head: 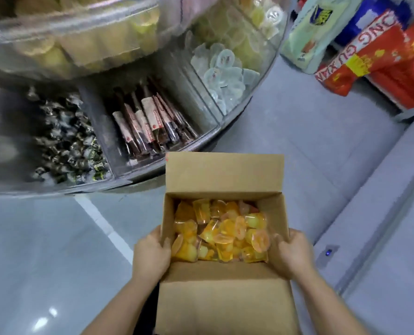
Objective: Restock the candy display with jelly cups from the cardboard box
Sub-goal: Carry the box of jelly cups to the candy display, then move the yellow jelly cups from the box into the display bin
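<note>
Low in the middle of the view, a person holds an open cardboard box (225,298) with both hands, its flaps spread front and back. Left hand (151,253) grips the box's left wall, thumb hooked over the rim and inside, fingers curled round the outside. Right hand (292,252) grips the right wall the same way, thumb over the edge. Inside the box lies a loose heap of orange and yellow jelly cups (221,238), sealed with clear lids, covering its bottom. Just beyond the far flap stands a round clear-walled candy display (215,131), split into wedge compartments: dark foil-wrapped sweets (65,141) on the left, long brown-and-white wrapped sticks (150,122) in the middle, pale clear jelly cups (221,68) on the right. An upper tier holds yellowish sweets, blurred. Behind, at upper right, red and pale green printed sacks (370,52) stand on the grey tiled floor (44,250).
</note>
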A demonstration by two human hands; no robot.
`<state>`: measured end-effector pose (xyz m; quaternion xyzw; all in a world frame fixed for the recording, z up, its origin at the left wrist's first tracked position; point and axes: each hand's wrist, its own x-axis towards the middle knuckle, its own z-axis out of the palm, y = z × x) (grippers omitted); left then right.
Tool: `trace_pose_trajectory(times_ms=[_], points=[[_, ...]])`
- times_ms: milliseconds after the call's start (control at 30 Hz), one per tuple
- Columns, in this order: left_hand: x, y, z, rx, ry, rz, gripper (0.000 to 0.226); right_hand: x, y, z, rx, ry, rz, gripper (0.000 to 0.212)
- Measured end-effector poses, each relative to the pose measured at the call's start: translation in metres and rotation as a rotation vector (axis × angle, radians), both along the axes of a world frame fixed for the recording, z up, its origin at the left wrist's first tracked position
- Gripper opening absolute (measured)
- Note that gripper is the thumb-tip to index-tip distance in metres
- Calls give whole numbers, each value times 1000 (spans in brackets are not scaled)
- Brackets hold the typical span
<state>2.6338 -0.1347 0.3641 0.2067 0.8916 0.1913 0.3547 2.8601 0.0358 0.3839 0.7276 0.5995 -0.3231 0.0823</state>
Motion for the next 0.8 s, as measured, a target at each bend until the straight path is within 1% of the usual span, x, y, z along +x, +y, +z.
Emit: trace_pose_trajectory(times_ms=[67, 100, 133, 200, 300, 400, 433, 500, 533, 567, 667, 733, 800], points=[[20, -6, -16, -45, -1, 157, 6, -8, 26, -21, -64, 14, 151, 26], [33, -8, -24, -77, -7, 240, 5, -10, 39, -32, -85, 20, 226, 26], [44, -10, -30, -104, -23, 298, 8, -13, 48, -41, -98, 29, 284, 26], [71, -9, -45, -114, -27, 496, 11, -28, 70, -63, -120, 28, 444, 27], [99, -8, -79, -173, -119, 782, 13, -55, 90, -112, -135, 16, 704, 33], [106, -12, -129, -210, -149, 970, 10, -91, 90, -167, -171, 19, 894, 18], [104, -15, -147, -214, -164, 1036, 11, -101, 87, -189, -177, 22, 937, 16], [100, -24, -188, -162, -211, 1211, 25, -120, 76, -231, -198, 30, 1021, 15], [98, -28, -210, -144, -225, 1285, 22, -128, 71, -255, -215, 25, 1050, 15], [96, -32, -232, -130, -222, 1326, 18, -138, 65, -280, -219, 21, 1058, 15], [88, -46, -295, -139, -160, 1365, 20, -167, 50, -351, -219, 29, 1080, 15], [83, -56, -331, -129, -138, 1366, 38, -183, 40, -391, -214, 55, 1114, 15], [79, -63, -362, -103, -128, 1390, 44, -197, 33, -423, -194, 74, 1135, 20]])
